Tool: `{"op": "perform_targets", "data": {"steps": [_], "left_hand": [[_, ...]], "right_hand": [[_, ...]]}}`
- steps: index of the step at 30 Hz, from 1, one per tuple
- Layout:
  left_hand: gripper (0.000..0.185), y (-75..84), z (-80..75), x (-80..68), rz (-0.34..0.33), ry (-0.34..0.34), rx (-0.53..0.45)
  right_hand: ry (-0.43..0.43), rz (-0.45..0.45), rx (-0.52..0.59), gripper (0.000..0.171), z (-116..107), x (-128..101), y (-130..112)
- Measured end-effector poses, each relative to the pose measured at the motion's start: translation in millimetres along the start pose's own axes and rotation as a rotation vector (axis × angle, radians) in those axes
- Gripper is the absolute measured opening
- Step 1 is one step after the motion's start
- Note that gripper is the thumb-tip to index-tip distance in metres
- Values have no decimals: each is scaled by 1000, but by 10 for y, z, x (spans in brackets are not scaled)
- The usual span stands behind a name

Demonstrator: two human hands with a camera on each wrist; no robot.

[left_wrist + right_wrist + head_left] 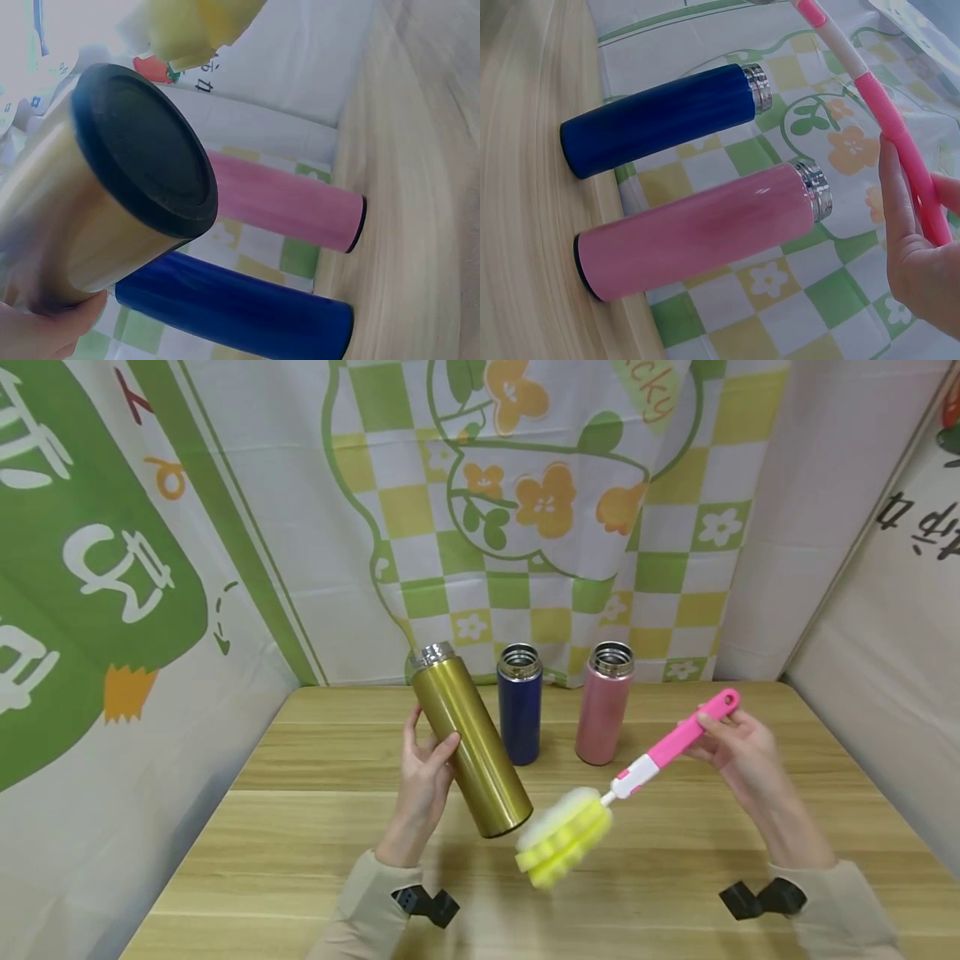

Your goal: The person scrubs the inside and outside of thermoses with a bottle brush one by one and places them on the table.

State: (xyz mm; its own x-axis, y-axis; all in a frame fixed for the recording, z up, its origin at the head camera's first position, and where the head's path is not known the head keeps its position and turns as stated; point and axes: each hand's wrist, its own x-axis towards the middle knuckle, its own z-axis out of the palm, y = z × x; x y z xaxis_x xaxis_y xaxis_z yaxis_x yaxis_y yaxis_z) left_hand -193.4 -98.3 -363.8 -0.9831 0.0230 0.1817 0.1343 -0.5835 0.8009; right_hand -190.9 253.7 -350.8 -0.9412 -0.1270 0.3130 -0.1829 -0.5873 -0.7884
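My left hand [426, 768] grips a gold thermos bottle [474, 743] around its side and holds it tilted, mouth up and to the left. Its black base [154, 154] faces the left wrist camera. With my right hand [742, 760] I hold a bottle brush by its pink handle [690, 731]. The brush's yellow and white sponge head [566, 839] points down to the left, near the gold bottle's base but apart from it. Behind stand a blue thermos bottle [519, 706] and a pink thermos bottle [604, 706], both upright and lidless.
A wooden table [315, 827] lies under both hands. Patterned cloth [510, 585] hangs behind the table's far edge, with further cloth walls at left and right. Small black devices sit on both sleeves.
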Motion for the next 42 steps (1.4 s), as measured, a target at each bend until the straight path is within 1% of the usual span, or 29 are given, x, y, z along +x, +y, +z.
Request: {"op": "perform_targets", "data": {"steps": [5, 14, 17, 22, 30, 36, 42], "left_hand": [[77, 26, -7, -4, 10, 5, 3], [77, 88, -36, -10, 18, 29, -1], [77, 107, -30, -16, 26, 27, -10], [78, 121, -7, -24, 49, 18, -35], [78, 110, 25, -22, 90, 18, -78], [82, 95, 59, -25, 123, 25, -93], [86, 72, 63, -30, 163, 32, -81]], "right_hand": [[22, -4, -3, 11, 35, -22, 34], [90, -12, 0, 8, 44, 11, 29], [118, -17, -5, 7, 39, 21, 18], [139, -19, -28, 7, 57, 17, 29], [204, 25, -58, 7, 101, 3, 103], [184, 40, -106, 9, 158, 14, 186], [169, 36, -104, 7, 165, 23, 241]]}}
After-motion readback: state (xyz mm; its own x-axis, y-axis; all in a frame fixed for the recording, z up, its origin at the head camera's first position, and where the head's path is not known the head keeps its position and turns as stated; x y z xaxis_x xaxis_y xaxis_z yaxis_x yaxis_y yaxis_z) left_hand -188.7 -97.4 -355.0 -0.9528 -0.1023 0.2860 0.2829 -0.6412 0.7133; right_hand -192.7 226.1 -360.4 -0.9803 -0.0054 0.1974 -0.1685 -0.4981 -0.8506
